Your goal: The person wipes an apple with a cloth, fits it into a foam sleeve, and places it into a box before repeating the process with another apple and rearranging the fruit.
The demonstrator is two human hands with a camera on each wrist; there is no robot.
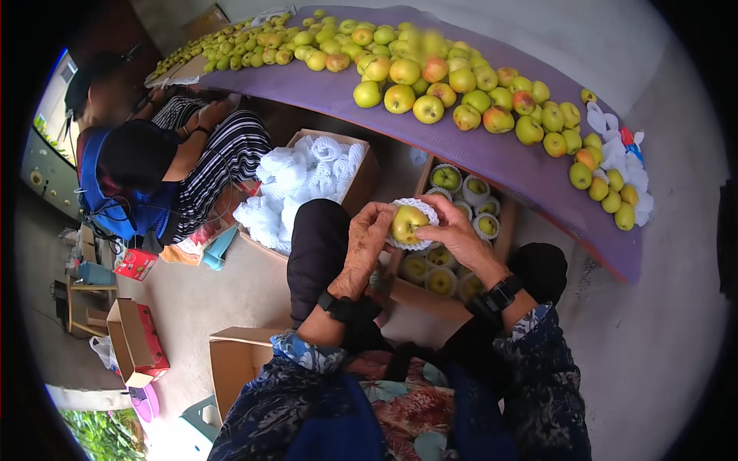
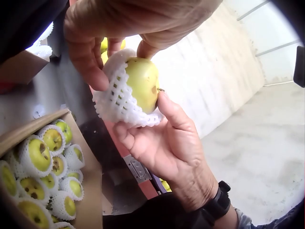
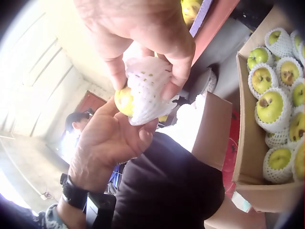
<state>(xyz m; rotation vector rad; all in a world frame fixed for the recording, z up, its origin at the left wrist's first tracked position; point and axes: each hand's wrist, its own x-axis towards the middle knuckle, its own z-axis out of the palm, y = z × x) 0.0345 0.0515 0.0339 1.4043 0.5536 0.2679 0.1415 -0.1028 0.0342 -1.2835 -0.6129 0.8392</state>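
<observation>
A yellow-green apple (image 1: pixel 410 225) sits partly inside a white foam net (image 1: pixel 428 209) between both hands above the carton. My left hand (image 1: pixel 366 240) grips it from the left side, my right hand (image 1: pixel 460 237) from the right. In the left wrist view, the net (image 2: pixel 125 102) covers one side of the apple (image 2: pixel 143 82), and the right thumb lies by its stem. Across the right wrist view, fingers of my right hand (image 3: pixel 143 28) hold the net (image 3: pixel 150 86) from above, while my left hand (image 3: pixel 112 138) supports the apple (image 3: pixel 124 101) below.
A carton (image 1: pixel 430 301) of netted apples lies below the hands. White foam nets (image 1: pixel 307 173) fill another carton to the left. Loose apples (image 1: pixel 404 71) cover a purple-topped table (image 1: pixel 323 92). Someone in striped clothing (image 1: pixel 231 146) sits at left, near an open red box (image 1: pixel 138 346).
</observation>
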